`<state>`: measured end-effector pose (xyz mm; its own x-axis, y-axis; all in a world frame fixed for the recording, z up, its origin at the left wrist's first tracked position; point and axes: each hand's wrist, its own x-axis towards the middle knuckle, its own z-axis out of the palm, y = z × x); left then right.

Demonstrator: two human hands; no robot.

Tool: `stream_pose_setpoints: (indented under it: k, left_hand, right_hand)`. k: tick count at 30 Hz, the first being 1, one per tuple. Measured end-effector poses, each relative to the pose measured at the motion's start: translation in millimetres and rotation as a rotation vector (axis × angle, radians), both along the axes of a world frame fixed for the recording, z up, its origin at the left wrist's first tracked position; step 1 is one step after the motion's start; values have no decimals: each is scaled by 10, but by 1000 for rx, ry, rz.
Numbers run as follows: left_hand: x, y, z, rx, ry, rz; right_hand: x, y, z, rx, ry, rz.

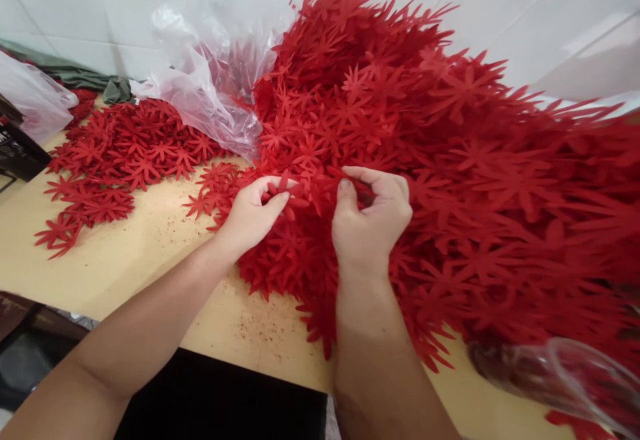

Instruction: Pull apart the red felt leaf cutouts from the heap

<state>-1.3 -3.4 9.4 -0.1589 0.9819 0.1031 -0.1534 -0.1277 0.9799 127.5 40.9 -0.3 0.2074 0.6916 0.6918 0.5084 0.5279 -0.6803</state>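
My left hand (257, 212) is closed, thumb against fingers, on a red flower-shaped cutout (291, 208) with long narrow petals. Close by on the right, my right hand (373, 217) is curled, thumb and forefinger pinching at red petals in front of the pile; where that piece ends against the others is hard to see. Both hands are at the near side of a large heap of matching red cutouts (450, 160). Petals behind the fingers blend into the heap.
A smaller pile of red cutouts (135, 147) lies left on the pale tabletop (165, 247). A crumpled clear plastic bag (210, 87) sits between the piles. A transparent plastic container (560, 373) lies at the front right. A dark box (20, 143) stands at the left, and a tiled wall (125, 0) rises behind.
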Motion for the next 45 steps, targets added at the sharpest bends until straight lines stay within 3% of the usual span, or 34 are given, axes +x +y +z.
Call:
stream_pose_setpoints:
  k: [6, 11, 15, 19, 22, 25, 33, 45]
  left_hand:
    - [-34, 38, -17, 7, 11, 53]
    - [-38, 46, -13, 3, 18, 79]
    - [-33, 45, -7, -26, 38, 97]
    - [-52, 50, -7, 0, 44, 118]
    - [-83, 65, -15, 47, 32, 142]
    - [-113, 80, -25, 61, 31, 141]
    - [-127, 97, -29, 78, -16, 202]
    - [-188, 132, -59, 19, -90, 271]
  right_hand:
    - [-60, 20, -52, -140, 147, 129]
    - [2, 69, -74, -71, 149, 6]
    - [41, 31, -8, 40, -6, -147]
    - [-5, -52, 49, 42, -163, 61]
    - [-26, -64, 9, -44, -330, 222]
    - [-6, -45, -63, -116, -438, 299]
    - [10, -43, -116, -117, -526, 286]
    - [46, 1, -18, -103, -333, 177]
